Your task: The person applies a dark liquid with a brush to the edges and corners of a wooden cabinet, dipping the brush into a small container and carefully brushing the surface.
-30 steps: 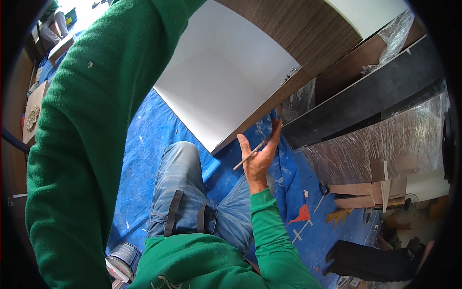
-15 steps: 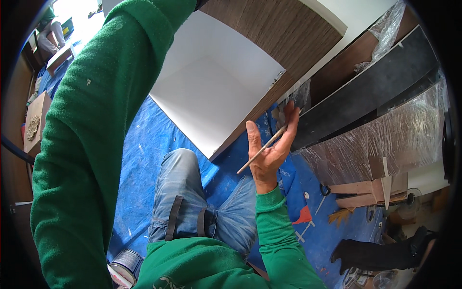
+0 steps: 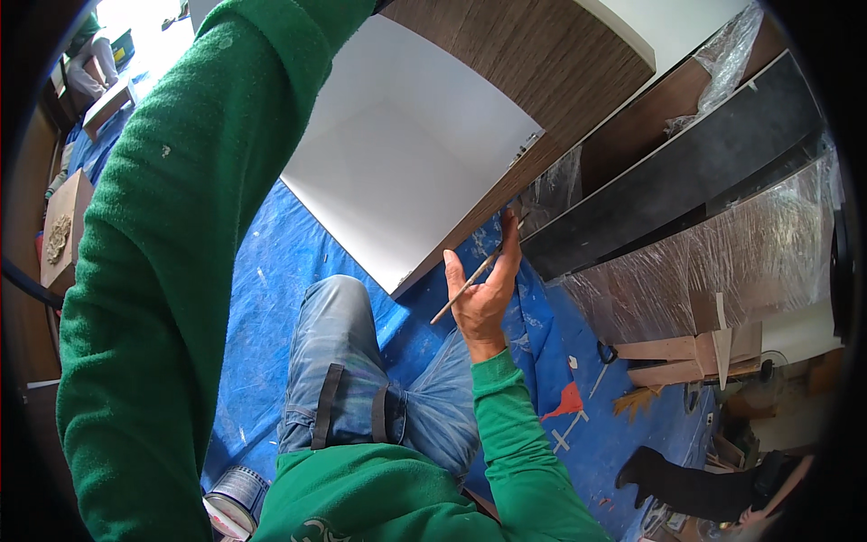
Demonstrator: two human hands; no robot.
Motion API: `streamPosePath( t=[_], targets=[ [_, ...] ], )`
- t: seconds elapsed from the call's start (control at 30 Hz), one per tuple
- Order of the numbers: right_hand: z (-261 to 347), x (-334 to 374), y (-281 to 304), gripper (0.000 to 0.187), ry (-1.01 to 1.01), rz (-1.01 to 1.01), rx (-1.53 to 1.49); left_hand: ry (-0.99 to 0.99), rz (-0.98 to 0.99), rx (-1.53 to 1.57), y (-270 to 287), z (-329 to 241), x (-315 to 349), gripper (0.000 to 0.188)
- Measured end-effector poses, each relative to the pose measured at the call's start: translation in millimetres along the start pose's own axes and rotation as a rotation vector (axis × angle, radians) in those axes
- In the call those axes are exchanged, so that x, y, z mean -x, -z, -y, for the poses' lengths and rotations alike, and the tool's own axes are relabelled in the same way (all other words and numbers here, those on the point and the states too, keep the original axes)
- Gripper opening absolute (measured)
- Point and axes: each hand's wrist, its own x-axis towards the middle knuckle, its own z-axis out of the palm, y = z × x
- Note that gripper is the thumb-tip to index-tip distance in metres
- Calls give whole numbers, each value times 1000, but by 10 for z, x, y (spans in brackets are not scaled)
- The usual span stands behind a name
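Observation:
Across the palm of my right hand (image 3: pixel 483 307) lies a thin wooden stick (image 3: pixel 463 296), like a slim brush handle. My fingers grip its upper end, which they partly hide, while the thumb stands apart. The hand is beside the lower right edge of an open cabinet box (image 3: pixel 397 172) with a white inside and a brown wood-grain front (image 3: pixel 524 54). I cannot tell whether the fingertips touch that edge. My left arm (image 3: pixel 181 244) reaches up past the cabinet's left side, in a green sleeve; its hand lies beyond the top of the picture.
Blue sheeting (image 3: pixel 271 361) covers the floor. A paint can (image 3: pixel 237 497) stands at lower left. Plastic-wrapped panels (image 3: pixel 668 280) lean at right, with a dark board (image 3: pixel 677 172). A wooden box (image 3: pixel 68 226) is at far left. Other people show at upper left (image 3: pixel 90 68) and lower right (image 3: pixel 695 488).
My right hand has moved left and slightly down with the stick, nearer the cabinet's lower edge. The left arm stays almost still. The person at lower right has shifted.

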Motion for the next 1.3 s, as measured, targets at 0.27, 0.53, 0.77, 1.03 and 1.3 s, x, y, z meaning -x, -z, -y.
streamPosePath(
  t=[0.27,0.53,0.77,1.03,1.3],
  targets=[
    [274,-549,323,84,119,-132,-27,-13,-36,55,11,-47,71,72],
    [601,-740,740,74,-7,-354,-117,-60,-46,24,-68,35,-6,70],
    [516,46,951,58,-444,-206,17,-134,-85,-52,-134,148,-63,65],
    [614,660,1149,45,-663,-223,54,-196,-19,-49,32,147,19,59],
    [932,718,1412,15,-741,-339,21,-290,-70,-31,-109,183,-11,49]
  ],
)
